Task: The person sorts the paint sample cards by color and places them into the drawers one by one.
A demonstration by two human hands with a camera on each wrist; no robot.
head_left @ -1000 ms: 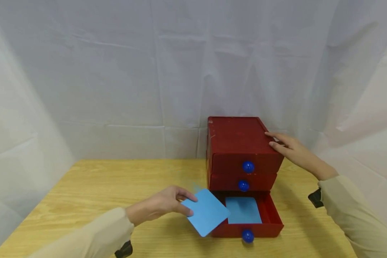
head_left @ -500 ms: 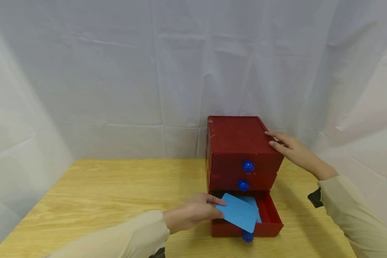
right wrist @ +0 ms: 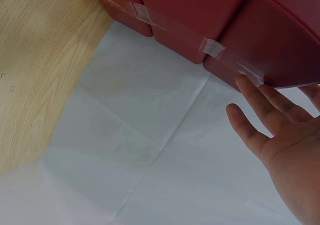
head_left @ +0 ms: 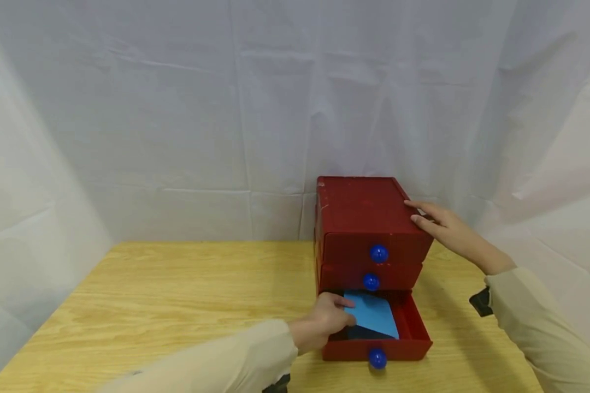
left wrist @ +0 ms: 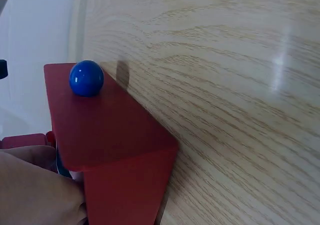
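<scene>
A red three-drawer chest [head_left: 364, 213] stands at the back right of a wooden table [head_left: 177, 289]. Each drawer has a blue ball knob. The bottom drawer [head_left: 413, 333] is pulled out, and its front and knob [left wrist: 86, 78] fill the left wrist view. My left hand [head_left: 326, 322] pinches a blue card [head_left: 373, 316] by its left edge and holds it tilted inside the drawer. My right hand [head_left: 442, 226] rests flat with straight fingers [right wrist: 260, 102] on the chest's top right edge.
White cloth [head_left: 177, 109] hangs behind and to both sides of the table. Strips of clear tape [right wrist: 220, 50] run across the chest's side in the right wrist view. Bare wood lies left of the chest.
My left hand has carried the blue card rightward from in front of the chest into the open bottom drawer. The right hand has stayed on the chest's top.
</scene>
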